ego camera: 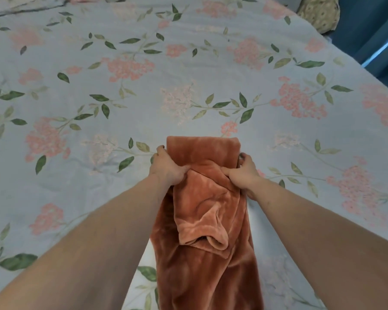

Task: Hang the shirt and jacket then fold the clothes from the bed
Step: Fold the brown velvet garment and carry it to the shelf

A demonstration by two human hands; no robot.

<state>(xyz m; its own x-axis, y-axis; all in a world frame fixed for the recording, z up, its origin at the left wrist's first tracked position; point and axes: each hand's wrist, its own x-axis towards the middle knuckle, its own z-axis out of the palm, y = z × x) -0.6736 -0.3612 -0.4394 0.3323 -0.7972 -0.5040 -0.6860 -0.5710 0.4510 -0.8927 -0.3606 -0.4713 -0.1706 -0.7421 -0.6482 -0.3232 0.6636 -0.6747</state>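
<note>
rust velvet garment (202, 220) lies lengthwise, top end folded over.

Single head-worn wide-angle view, looking forward and steeply down from close above bed (188, 63); both forearms entering from lower edge, far bed edge at upper right.

Soft, even daylight fills the scene, bright without harshness. The pale blue bedsheet printed with pink flowers and green leaves (188, 70) reads slightly washed out and cool in tone. A bright strip glows between the dark teal curtains (367, 30) at the upper right, the likely light source. Shadows are faint; the plush rust-orange velvety garment (202, 220) shows gentle sheen on its folds. Wide-angle distortion bends the edges, the forearms look stretched, and fine detail is soft throughout.
</note>
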